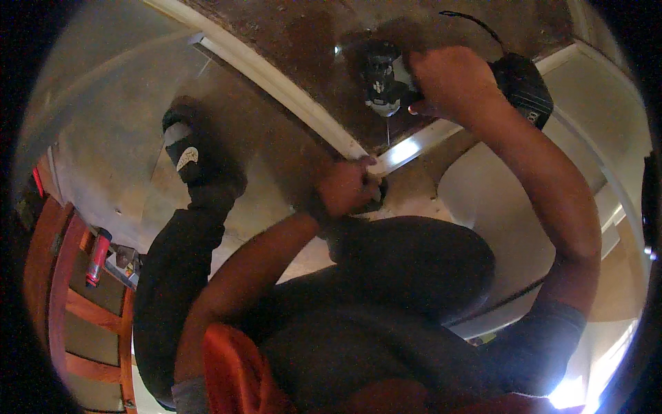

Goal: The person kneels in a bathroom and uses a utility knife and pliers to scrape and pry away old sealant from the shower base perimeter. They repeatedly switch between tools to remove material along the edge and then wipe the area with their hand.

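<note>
My right hand point(455, 81) is wrapped round the handle of a black and grey cordless drill point(383, 86). Its chunky black battery point(529, 88) sticks out past the wrist, and a thin bit points toward a shiny metal strip point(408, 152). Down at the corner where that strip meets a long pale rail point(283, 96), my left hand point(343, 188) is closed, its fingers pressed against the strip's end. A small dark thing point(376, 196) beside the left fingers is too dim to name. I cannot tell whether the bit touches the metal.
My legs are folded close beneath my arms; one dark shoe point(185, 148) rests on the stained floor point(269, 159). Off left stand a wooden slatted frame point(93, 310) and a red cylinder point(98, 257). A pale curved surface point(483, 186) lies to the right.
</note>
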